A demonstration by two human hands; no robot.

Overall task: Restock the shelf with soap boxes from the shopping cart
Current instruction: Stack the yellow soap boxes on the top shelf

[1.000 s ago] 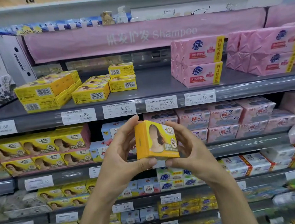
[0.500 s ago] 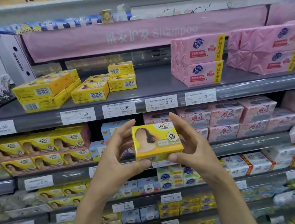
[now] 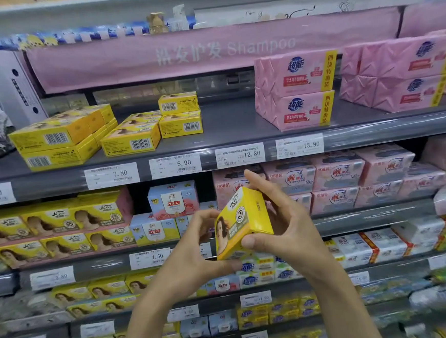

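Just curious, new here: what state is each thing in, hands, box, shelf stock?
Yellow cardboard soap box: closed, tilted, held in mid-air.
Left hand: pinches the box.
Right hand: grips the box.
Yellow boxes on upper shelf: stacked, barcodes outward.
Pink wrapped soap packs: stacked two high.

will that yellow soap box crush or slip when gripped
Probably stiff: the yellow soap box shows sharp edges where the right hand pinches it. Its glossy faces may slip slightly. Flat sides mean it likely won't roll; similar boxes sit stacked on the shelf.
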